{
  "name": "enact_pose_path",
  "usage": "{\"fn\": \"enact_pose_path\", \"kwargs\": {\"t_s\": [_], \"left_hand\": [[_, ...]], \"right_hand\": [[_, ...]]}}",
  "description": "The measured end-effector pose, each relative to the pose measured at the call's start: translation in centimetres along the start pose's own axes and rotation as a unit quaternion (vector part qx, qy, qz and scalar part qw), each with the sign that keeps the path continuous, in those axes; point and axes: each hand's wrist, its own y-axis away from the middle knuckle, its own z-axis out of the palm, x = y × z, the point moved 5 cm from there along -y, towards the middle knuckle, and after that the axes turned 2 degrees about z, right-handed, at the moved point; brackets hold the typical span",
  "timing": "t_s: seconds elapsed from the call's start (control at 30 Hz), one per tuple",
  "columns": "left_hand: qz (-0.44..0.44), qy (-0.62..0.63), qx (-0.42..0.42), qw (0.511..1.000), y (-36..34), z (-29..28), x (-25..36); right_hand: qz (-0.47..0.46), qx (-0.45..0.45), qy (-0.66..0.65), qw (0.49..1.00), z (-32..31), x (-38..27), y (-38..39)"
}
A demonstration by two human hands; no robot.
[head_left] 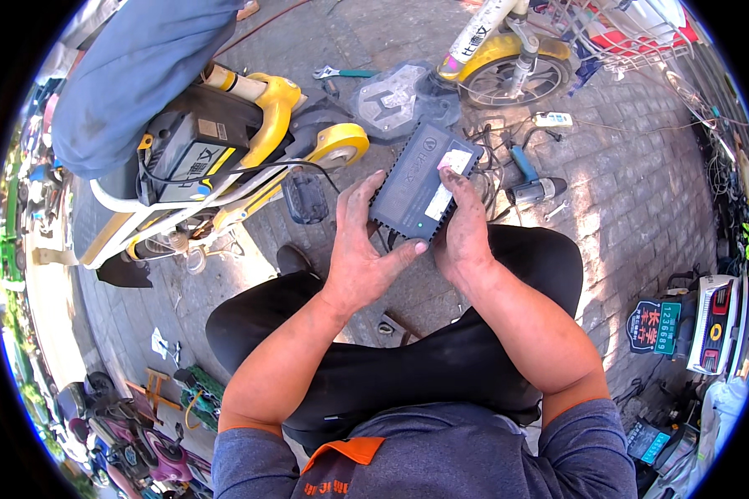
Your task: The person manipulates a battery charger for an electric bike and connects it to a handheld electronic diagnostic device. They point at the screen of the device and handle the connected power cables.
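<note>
A dark battery charger (408, 187) with ribbed edges, a white label and a small green light is held up in front of my knees. My left hand (358, 249) grips its left side, the fingertips along that edge and the thumb across its near end. At the other side, my right hand (464, 229) clasps the edge, with a fingertip over the label. Beyond it to the left stands a black battery (195, 154) in a white and yellow scooter frame (270, 112). A black cable (250, 170) runs from the battery toward the charger; its far end is hidden near my hand.
On the paving lie a blue and grey power drill (534, 187), an adjustable wrench (344, 73), a power strip (553, 119) and tangled cables. A spoked-rim wheel (516, 79) stands ahead. Another person's blue-clothed leg (133, 83) is at the upper left. A clear plastic case (305, 198) sits near the frame.
</note>
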Motion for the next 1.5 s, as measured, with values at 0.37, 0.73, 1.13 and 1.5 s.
{"fn": "enact_pose_path", "kwargs": {"t_s": [0.37, 0.73, 1.13, 1.5], "left_hand": [[-0.009, 0.012, -0.006, 1.000, -0.05, 0.16, 0.08], [-0.012, 0.026, -0.008, 1.000, -0.08, 0.40, -0.20], [-0.013, 0.009, -0.003, 1.000, -0.01, 0.22, -0.13], [-0.003, 0.006, 0.000, 1.000, 0.07, 0.30, -0.25]], "right_hand": [[-0.002, 0.001, -0.007, 1.000, 0.09, -0.18, 0.15], [0.006, 0.012, -0.002, 1.000, 0.13, -0.41, 0.39], [0.008, 0.008, -0.001, 1.000, 0.33, -0.32, 0.34], [0.010, 0.011, -0.014, 1.000, -0.13, -0.03, 0.16]]}}
